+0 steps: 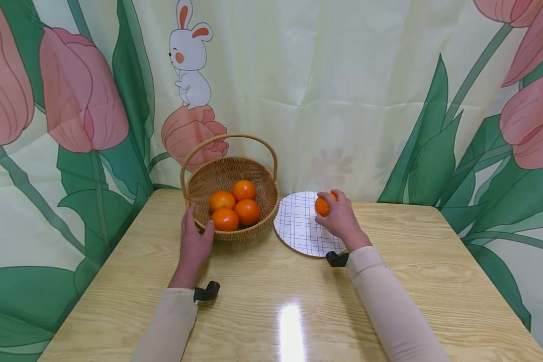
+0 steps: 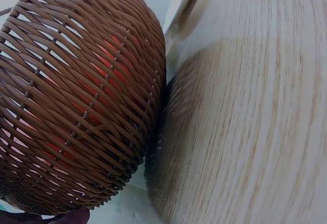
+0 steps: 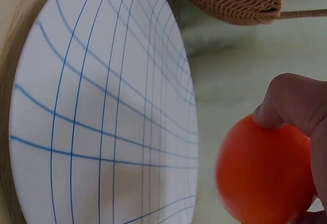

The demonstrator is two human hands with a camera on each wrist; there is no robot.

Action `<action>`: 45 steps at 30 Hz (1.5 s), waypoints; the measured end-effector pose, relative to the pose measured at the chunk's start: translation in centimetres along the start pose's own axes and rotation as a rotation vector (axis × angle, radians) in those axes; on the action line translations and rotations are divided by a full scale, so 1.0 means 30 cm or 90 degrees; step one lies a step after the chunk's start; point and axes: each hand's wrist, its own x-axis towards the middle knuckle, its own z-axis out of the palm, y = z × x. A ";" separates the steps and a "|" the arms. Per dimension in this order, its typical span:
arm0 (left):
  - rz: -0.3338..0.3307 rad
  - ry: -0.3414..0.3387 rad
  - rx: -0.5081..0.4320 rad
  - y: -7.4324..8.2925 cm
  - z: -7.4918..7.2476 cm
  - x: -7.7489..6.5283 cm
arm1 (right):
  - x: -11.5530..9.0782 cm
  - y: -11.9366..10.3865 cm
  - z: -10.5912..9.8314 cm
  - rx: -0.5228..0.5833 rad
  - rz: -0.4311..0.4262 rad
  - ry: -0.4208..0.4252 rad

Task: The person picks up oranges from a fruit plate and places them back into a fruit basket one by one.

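My right hand (image 1: pixel 341 221) holds an orange (image 1: pixel 323 206) between thumb and fingers, above a round white plate (image 1: pixel 294 221) with a blue grid pattern. In the right wrist view, a gap shows between that orange (image 3: pixel 263 173) and the plate (image 3: pixel 87 106). My left hand (image 1: pixel 196 244) grips the near left rim of a wicker basket (image 1: pixel 208 183), thumb at the front edge. Several oranges (image 1: pixel 244 191) lie together in the basket, which leans with its opening toward me. The left wrist view shows the basket's woven side (image 2: pixel 82 96); only fingertips appear there.
The basket's tall arched handle (image 1: pixel 228 134) stands above its opening. Both stand at the back of a wooden table (image 1: pixel 253 286), close to a curtain (image 1: pixel 344 100) printed with tulips and a rabbit. A black wrist mount (image 1: pixel 206 291) sticks out beside the left cuff.
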 end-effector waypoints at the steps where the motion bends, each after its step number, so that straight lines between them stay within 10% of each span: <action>1: 0.000 0.000 0.000 0.000 0.000 0.000 | -0.003 -0.006 -0.002 -0.002 -0.005 -0.001; 45: 0.001 0.005 0.003 0.008 -0.003 -0.002 | -0.040 -0.283 0.015 0.110 -0.286 0.124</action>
